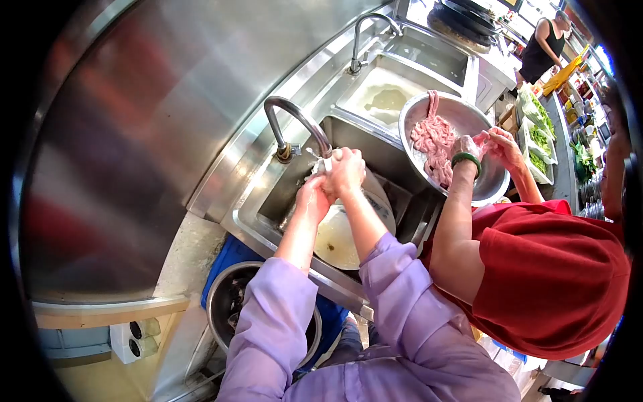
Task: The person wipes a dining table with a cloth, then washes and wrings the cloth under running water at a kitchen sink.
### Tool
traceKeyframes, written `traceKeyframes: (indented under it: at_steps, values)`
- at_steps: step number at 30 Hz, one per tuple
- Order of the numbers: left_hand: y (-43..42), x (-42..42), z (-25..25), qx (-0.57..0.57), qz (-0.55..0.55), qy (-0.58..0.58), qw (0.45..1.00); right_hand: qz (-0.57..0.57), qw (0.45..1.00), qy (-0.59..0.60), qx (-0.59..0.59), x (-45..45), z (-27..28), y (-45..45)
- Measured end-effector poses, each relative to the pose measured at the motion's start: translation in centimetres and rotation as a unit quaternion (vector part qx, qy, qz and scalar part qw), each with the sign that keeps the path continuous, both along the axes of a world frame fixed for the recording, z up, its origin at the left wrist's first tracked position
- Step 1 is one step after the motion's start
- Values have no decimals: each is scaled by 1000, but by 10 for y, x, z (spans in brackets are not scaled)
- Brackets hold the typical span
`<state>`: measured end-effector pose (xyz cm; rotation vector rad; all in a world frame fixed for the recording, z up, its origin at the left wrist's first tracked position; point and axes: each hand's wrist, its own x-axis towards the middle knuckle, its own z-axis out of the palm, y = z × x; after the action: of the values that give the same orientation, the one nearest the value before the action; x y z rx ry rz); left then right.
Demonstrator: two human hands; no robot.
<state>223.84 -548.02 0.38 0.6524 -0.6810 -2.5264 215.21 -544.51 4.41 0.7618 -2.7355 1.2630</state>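
Note:
My left hand (315, 195) and my right hand (347, 171) are pressed together under the curved faucet (299, 117) of the near sink (269, 203). White water or foam shows around the fingers by the spout. Both hands are closed against each other; whatever may lie between them is hidden. Below my wrists, a bowl (376, 194) of cloudy yellowish water stands in the sink.
On my right, a person in red (536, 268) handles pink, rope-like meat (434, 137) in a steel bowl (492, 192). A second faucet (357, 47) serves the farther sinks. A metal pot (213, 309) sits low left. Greens in baskets (548, 159) stand far right.

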Motion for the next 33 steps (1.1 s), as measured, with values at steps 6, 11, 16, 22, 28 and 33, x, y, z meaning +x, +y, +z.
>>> traceKeyframes:
  at_steps: [6,11,16,22,28,33]
  values:
    - [-11,-12,9,70,27,19,997,221,924,-290,-117,11,-2,20]
    - [-3,-28,2,129,-149,400,895,124,992,7,1,47,32,11]
    - [-1,-7,23,17,45,-1,999,84,994,12,70,1,27,-4]
    - [-17,-11,13,48,85,60,993,153,950,-254,-100,12,0,15]
    - [4,-10,34,34,33,-73,996,78,991,66,-84,32,13,11]
    - [-6,17,36,65,-98,75,990,-7,961,-203,-187,-16,0,9]
